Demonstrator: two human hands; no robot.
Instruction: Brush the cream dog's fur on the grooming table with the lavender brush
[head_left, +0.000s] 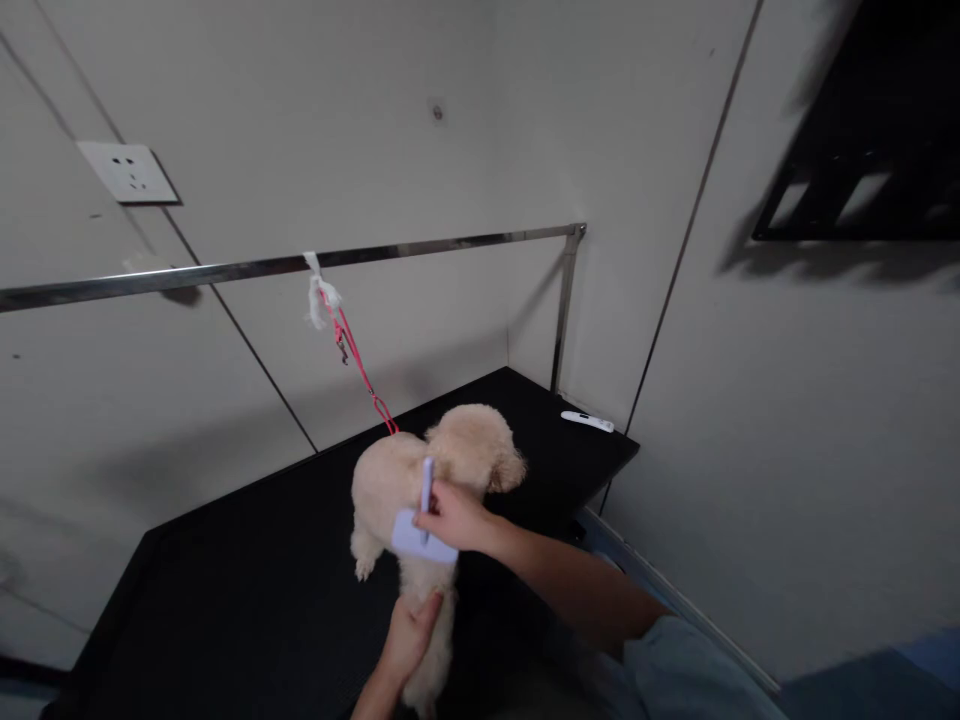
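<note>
A small cream-coloured dog with a fluffy, curly coat stands on the black table, its head at the upper right and turned from me. My right hand is closed around the handle of a lavender slicker brush. The broad head of the brush lies against the dog's side, above the leg nearest me; its bristles are hidden. Lower down, my left hand wraps around that same leg, thumb on the fur. A pink lead runs up from behind the dog.
A metal rail crosses above the table, with the lead tied to it by a white cloth strip. On the far right corner lies a white clipper-like device. Walls stand behind and to the right; a black rack hangs on the right one.
</note>
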